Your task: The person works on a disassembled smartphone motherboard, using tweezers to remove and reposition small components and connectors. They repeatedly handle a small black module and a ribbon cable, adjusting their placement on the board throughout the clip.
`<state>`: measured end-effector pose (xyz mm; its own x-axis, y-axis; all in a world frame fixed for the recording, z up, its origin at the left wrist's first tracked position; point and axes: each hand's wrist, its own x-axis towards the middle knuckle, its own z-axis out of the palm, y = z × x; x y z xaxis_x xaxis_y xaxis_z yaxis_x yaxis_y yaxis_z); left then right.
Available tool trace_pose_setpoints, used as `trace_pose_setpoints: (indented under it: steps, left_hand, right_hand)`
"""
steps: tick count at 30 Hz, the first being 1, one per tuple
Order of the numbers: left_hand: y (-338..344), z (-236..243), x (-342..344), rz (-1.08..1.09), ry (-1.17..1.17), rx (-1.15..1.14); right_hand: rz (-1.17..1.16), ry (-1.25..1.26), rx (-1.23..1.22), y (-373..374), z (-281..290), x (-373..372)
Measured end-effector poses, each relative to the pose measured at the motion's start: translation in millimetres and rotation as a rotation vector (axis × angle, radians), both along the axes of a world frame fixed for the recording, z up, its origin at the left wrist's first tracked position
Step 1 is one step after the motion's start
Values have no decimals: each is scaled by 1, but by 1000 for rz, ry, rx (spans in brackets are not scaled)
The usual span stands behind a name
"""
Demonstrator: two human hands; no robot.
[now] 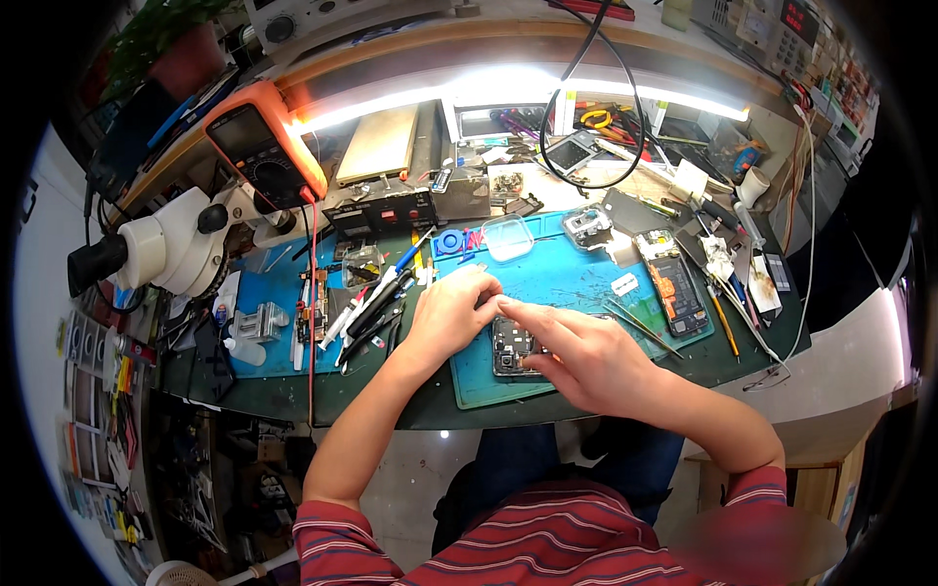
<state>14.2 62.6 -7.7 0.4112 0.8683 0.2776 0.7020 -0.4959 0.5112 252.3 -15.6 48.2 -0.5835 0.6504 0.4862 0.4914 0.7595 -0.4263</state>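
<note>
An opened black smartphone (510, 350) with its inner parts showing lies on the blue mat in front of me. My left hand (456, 311) is at its upper left, fingers curled together; whatever they pinch is hidden. From the right, my right hand (591, 359) reaches over the phone. Its index finger stretches to the left fingertips, while the thumb rests low near the phone's camera part. A gap shows between that thumb and finger. Much of the phone's right side is covered by this hand. Tweezers (643, 328) lie just right of my right hand.
Another opened phone (674, 285) with an orange part lies to the right on the work mat (476, 391). A clear round-cornered box (507, 238) stands behind my hands. Pens and tools (376, 305) crowd the left. Beyond are a microscope (166, 244), an orange multimeter (264, 145) and a hanging black cable (640, 137).
</note>
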Motion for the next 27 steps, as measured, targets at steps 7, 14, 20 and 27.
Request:
trace_pose_setpoints:
  steps: [7,14,20,27]
  left_hand:
    - [2,-2,1,-35,-50,5]
    - [4,-1,-2,-90,24,51]
    - [7,-3,-3,-94,33,16]
    - [11,-10,-6,-64,-62,14]
  right_hand:
    - [-22,-22,-7,1,0,0]
    - [-37,-118,-17,0,9,2]
    - [-14,-89,-37,0,2,3]
    - [-13,-68,-77,0,3,0]
